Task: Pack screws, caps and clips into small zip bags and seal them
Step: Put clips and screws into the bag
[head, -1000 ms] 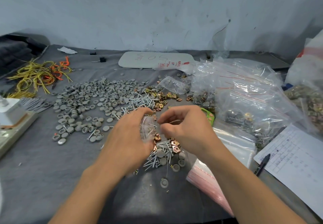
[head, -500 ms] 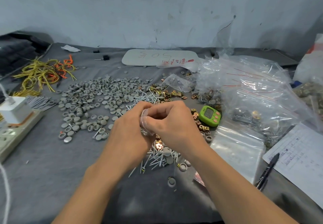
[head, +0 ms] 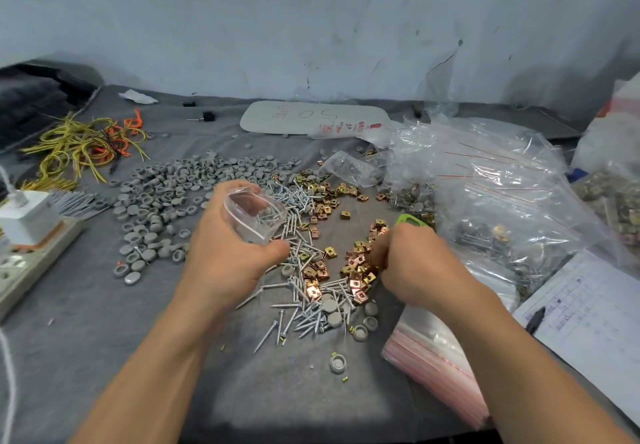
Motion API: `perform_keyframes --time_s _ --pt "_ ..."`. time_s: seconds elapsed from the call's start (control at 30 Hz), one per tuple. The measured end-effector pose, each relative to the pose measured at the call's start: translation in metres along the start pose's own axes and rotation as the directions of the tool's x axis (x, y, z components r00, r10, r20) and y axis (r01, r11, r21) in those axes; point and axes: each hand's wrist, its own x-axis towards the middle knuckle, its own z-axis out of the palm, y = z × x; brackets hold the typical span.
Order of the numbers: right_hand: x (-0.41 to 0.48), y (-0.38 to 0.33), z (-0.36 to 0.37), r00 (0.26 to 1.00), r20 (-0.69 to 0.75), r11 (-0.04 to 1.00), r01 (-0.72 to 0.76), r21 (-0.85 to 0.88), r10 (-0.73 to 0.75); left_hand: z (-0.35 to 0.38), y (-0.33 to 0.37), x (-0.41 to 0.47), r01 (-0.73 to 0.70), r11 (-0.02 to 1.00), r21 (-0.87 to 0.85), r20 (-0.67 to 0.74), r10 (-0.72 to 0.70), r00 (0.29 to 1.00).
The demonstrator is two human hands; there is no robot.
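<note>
My left hand [head: 225, 256] holds a small clear zip bag [head: 254, 215] with its mouth open above the table; a few screws show inside it. My right hand [head: 412, 263] is curled down onto the pile of gold and copper clips [head: 356, 263], fingertips among them. Silver screws [head: 301, 315] lie scattered between and below my hands. Grey round caps [head: 166, 201] spread across the left middle of the grey cloth.
A stack of empty red-lined zip bags [head: 436, 357] lies at the lower right, next to a paper sheet with a pen [head: 535, 317]. Filled clear bags [head: 502, 194] pile up on the right. A green counter [head: 412, 220] peeks above my right hand. A power strip [head: 31, 260] and yellow wires [head: 72, 146] sit left.
My hands have separated. The left one has kept the bag and opened its mouth, while the right one has dropped to the clip pile on the right.
</note>
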Motion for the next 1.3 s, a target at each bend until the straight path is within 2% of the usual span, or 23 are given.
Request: perform_keyframes --time_s 0.07,0.13,0.2,0.43,0.6,0.7,0.77,0.83,0.9,0.93,0.97,1.03,1.1,1.17,1.23,1.27,1.3 --pt "-0.002 0.001 0.001 1.0 0.013 1.0 0.002 -0.019 -0.002 0.004 0.002 -0.002 -0.055 0.982 0.181 -0.027 0.06 0.998" --pt "0.0 0.001 0.005 1.0 -0.001 0.999 0.0 -0.046 0.0 0.011 0.003 -0.005 -0.108 0.911 0.398 -0.013 0.124 0.992" --pt "0.003 0.0 0.007 1.0 -0.02 0.998 -0.02 -0.056 0.019 0.017 0.002 -0.007 -0.126 0.854 0.505 0.015 0.138 0.99" --pt "0.003 0.0 0.008 0.996 -0.091 0.986 -0.006 -0.164 -0.01 0.021 -0.004 -0.007 -0.102 0.845 0.525 0.037 0.097 0.995" --pt "0.003 0.001 0.008 0.993 -0.096 0.994 -0.07 -0.084 0.061 0.023 -0.004 -0.007 -0.117 0.832 0.542 0.054 0.104 0.993" --pt "0.001 -0.002 0.007 0.985 -0.155 0.992 -0.092 -0.081 0.079 0.028 -0.003 -0.009 -0.127 0.821 0.556 0.061 0.112 0.992" --pt "0.001 -0.001 0.007 0.969 -0.236 0.997 -0.073 -0.001 0.071 0.032 -0.002 -0.011 -0.127 0.809 0.574 0.074 0.103 0.992" --pt "0.0 -0.002 0.007 0.951 -0.304 0.962 0.03 0.273 0.056 0.036 -0.001 -0.013 -0.155 0.799 0.581 0.099 0.119 0.988" --pt "-0.003 -0.012 0.006 0.949 -0.315 0.801 0.174 0.573 0.019 0.04 0.0 -0.015 -0.202 0.789 0.581 0.126 0.158 0.979" --pt "-0.004 -0.017 0.007 0.953 -0.303 0.727 0.219 0.65 -0.017 0.042 0.0 -0.015 -0.216 0.788 0.576 0.138 0.167 0.976" --pt "-0.004 -0.023 0.009 0.954 -0.293 0.682 0.253 0.686 -0.059 0.043 0.001 -0.016 -0.223 0.794 0.565 0.151 0.166 0.975" --pt "-0.003 -0.033 0.015 0.951 -0.278 0.658 0.297 0.691 -0.138 0.046 0.002 -0.017 -0.227 0.824 0.52 0.176 0.157 0.972" --pt "-0.001 -0.04 0.019 0.954 -0.234 0.64 0.3 0.707 -0.189 0.047 0.004 -0.017 -0.224 0.851 0.475 0.186 0.151 0.971" --pt "-0.001 -0.043 0.018 0.956 -0.2 0.567 0.289 0.771 -0.215 0.047 0.007 -0.017 -0.203 0.868 0.453 0.182 0.132 0.974" --pt "-0.001 -0.039 0.014 0.959 -0.23 0.489 0.282 0.825 -0.166 0.045 0.007 -0.015 -0.176 0.877 0.447 0.167 0.112 0.98" --pt "-0.001 -0.033 0.011 0.955 -0.275 0.497 0.295 0.816 -0.115 0.044 0.007 -0.015 -0.169 0.878 0.448 0.156 0.109 0.982" --pt "0.0 -0.025 0.008 0.942 -0.328 0.552 0.308 0.774 -0.066 0.042 0.007 -0.015 -0.162 0.878 0.451 0.145 0.107 0.984"
